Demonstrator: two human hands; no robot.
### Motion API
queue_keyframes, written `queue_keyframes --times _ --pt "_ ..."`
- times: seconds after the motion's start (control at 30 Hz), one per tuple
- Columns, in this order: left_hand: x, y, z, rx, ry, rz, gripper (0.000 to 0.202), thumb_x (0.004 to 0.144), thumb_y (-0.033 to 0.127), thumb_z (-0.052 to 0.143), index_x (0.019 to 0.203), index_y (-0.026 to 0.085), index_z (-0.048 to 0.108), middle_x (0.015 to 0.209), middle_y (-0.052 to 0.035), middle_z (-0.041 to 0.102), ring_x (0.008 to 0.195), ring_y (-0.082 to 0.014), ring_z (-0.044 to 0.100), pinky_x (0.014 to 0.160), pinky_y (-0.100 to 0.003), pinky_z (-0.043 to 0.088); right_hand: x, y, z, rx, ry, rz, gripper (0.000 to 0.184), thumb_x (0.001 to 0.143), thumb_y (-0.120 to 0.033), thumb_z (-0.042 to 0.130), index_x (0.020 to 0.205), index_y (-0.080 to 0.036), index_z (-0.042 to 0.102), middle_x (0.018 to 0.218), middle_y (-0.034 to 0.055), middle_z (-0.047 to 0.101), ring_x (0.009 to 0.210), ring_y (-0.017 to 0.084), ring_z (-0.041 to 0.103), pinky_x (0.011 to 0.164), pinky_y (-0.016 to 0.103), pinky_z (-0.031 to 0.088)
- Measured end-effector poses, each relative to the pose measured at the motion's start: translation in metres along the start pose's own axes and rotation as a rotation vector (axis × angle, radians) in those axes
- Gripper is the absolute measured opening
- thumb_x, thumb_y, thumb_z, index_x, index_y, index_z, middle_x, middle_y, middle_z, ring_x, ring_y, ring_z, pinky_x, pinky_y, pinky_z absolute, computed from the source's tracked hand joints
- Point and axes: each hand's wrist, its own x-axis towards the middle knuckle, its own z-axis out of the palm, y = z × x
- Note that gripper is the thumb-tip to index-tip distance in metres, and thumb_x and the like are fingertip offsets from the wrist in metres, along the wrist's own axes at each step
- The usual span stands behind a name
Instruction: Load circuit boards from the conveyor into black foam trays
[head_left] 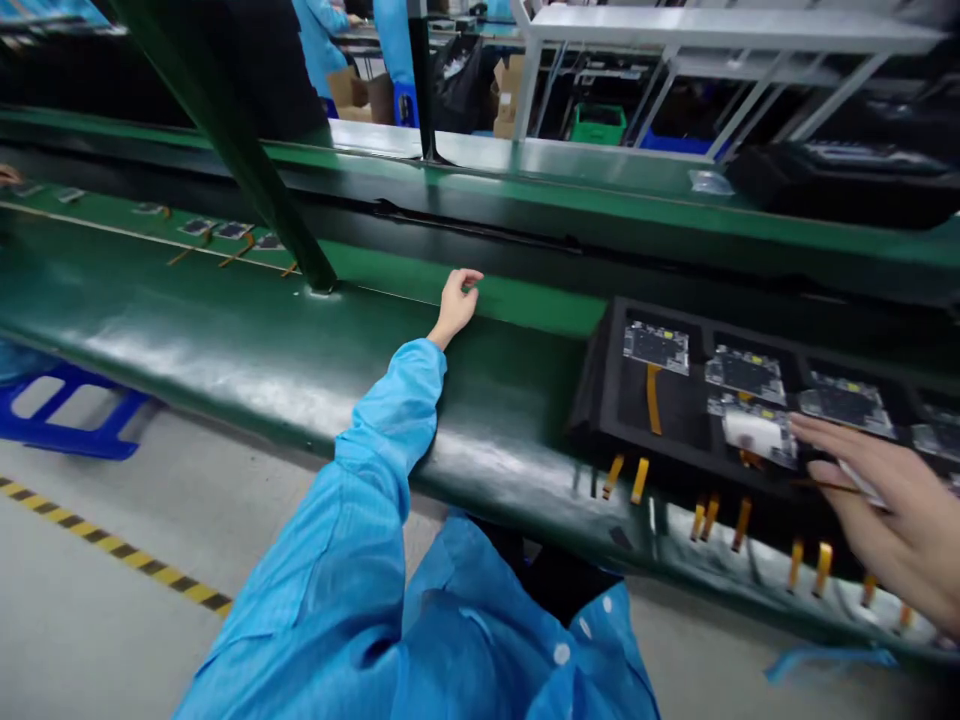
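Note:
My left hand (456, 303) rests by the inner edge of the green bench, fingers loosely bent, the thumb and forefinger a little apart. Nothing shows in it. At the right, my right hand (892, 490) reaches over a black foam tray (581, 400). Its fingers and thumb close on the right edge of a circuit board (772, 440) that has a white patch on top and lies over the tray's front part. A thin white piece also shows between the fingers; I cannot make out what it is. Another circuit board (656, 346), with an orange flex cable (653, 400), sits in the tray's left compartment.
Several orange flex strips (639, 481) hang at the tray's front. A green post (247, 180) slants up from the bench at the left, with small boards (232, 230) on the green strip beyond it. A blue stool (75, 410) stands on the floor. People in blue work behind.

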Motion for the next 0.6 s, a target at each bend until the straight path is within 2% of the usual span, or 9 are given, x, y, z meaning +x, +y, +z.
queue_keyframes --times 0.1,0.2,0.33,0.43,0.6 --pt "-0.001 -0.019 -0.001 -0.018 0.064 0.025 0.022 0.09 0.006 0.059 0.104 0.022 0.066 0.118 -0.0109 0.073 0.116 -0.0261 0.071 0.109 -0.042 0.061 0.021 -0.012 0.01 0.075 -0.03 -0.171 0.047 0.12 -0.052 0.04 0.138 -0.025 0.074 0.141 0.0169 0.08 0.127 0.034 0.079 0.104 0.051 0.067" --pt "0.003 -0.034 -0.013 0.042 0.089 0.042 0.024 0.086 0.004 0.063 0.101 0.022 0.066 0.114 -0.0098 0.073 0.116 -0.0288 0.071 0.115 -0.049 0.059 0.027 -0.004 0.019 0.09 -0.089 -0.233 0.042 0.118 -0.049 0.044 0.133 -0.027 0.077 0.139 0.0142 0.082 0.124 0.036 0.081 0.099 0.053 0.069" --pt "0.013 -0.056 -0.046 0.141 0.206 -0.094 0.025 0.086 -0.001 0.062 0.097 0.021 0.065 0.116 -0.0124 0.072 0.119 -0.0315 0.071 0.119 -0.053 0.056 0.025 0.015 0.024 0.076 -0.113 -0.236 0.041 0.115 -0.047 0.046 0.14 -0.032 0.074 0.146 0.0118 0.08 0.126 0.039 0.08 0.095 0.058 0.069" --pt "0.017 -0.072 -0.077 0.239 0.264 -0.215 0.025 0.086 -0.002 0.063 0.098 0.02 0.066 0.123 -0.0162 0.07 0.128 -0.0356 0.068 0.123 -0.056 0.053 0.024 0.025 0.025 0.042 -0.164 -0.18 0.045 0.113 -0.049 0.046 0.148 -0.036 0.07 0.149 0.01 0.078 0.128 0.042 0.078 0.093 0.062 0.067" --pt "0.018 -0.093 -0.115 0.373 0.254 -0.307 0.026 0.085 0.0 0.065 0.102 0.019 0.068 0.135 -0.0195 0.066 0.144 -0.041 0.06 0.131 -0.057 0.047 0.025 0.033 0.029 0.103 -0.221 -0.142 0.044 0.11 -0.047 0.052 0.151 -0.05 0.067 0.144 0.0048 0.08 0.125 0.04 0.079 0.095 0.063 0.064"
